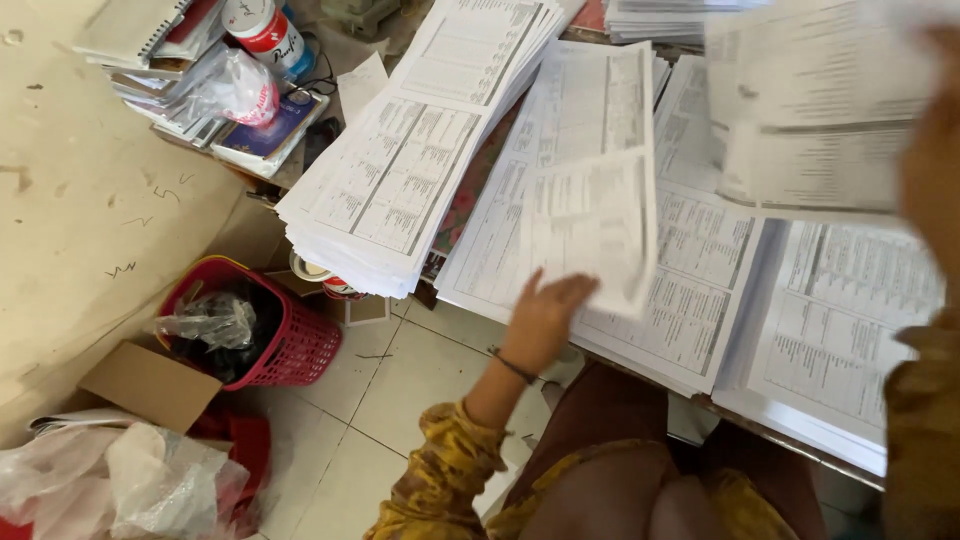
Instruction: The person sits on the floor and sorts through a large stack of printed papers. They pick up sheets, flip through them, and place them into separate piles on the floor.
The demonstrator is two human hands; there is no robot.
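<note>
My left hand point(548, 318) grips the lower edge of a loose printed sheet point(592, 225), lifted and blurred above a stack of printed forms point(520, 215) on the table. My right hand point(935, 165) is at the right edge, blurred, holding another bundle of printed sheets point(815, 110) raised over the stacks. More stacks of forms lie side by side: one at the left point(400, 175), one in the middle point(690, 290) and one at the right point(840, 340).
A red plastic basket point(300, 350) with dark rubbish and clear plastic stands on the tiled floor. Beside it lie a cardboard box point(150, 385) and crumpled plastic bags point(130, 480). Notebooks, a bag and a white-red can point(262, 30) sit at the top left.
</note>
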